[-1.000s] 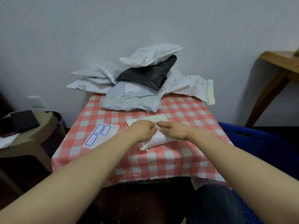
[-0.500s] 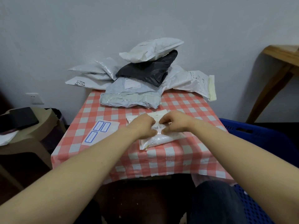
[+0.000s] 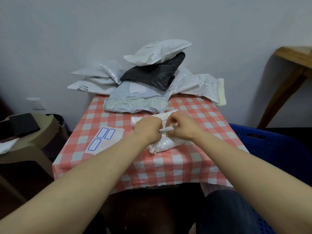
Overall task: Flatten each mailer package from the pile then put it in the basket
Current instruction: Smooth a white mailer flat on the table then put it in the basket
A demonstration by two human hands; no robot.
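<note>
Progress: early, by the look of the heap. One white mailer (image 3: 162, 146) out on the table (image 3: 118, 119), at its middle, puffed along the near end and creased, so judged not yet flat. Left hand (image 3: 146, 130) and right hand (image 3: 184, 127) side by side on top of it, knuckles up, fingers curled, pinching a raised ridge of film (image 3: 166, 129) between them. Probably gathering slack or squeezing air toward a seam; cannot tell which. Pile (image 3: 152, 76) at the table's far edge, against the wall, tall and untidy: white pack on top, black mailer (image 3: 152, 73) under it, grey mailer (image 3: 135, 102) lowest at the front, more white ones overhanging the table's far-left and far-right corners. Roughly eight or more waiting; exact count not possible, with some buried. Blue basket (image 3: 270, 144) low off the table's right side, only rim and slotted wall showing, inside hidden, hence no telling how many already dropped in. Sheet of blue-bordered labels (image 3: 104, 139) on the table's left half, just beside the left forearm, apart from the mailer. Left to do, as judged: press this one flat, carry it off the table's right side into the basket, then repeat for the whole pile. Bulk of the job ahead.
</note>
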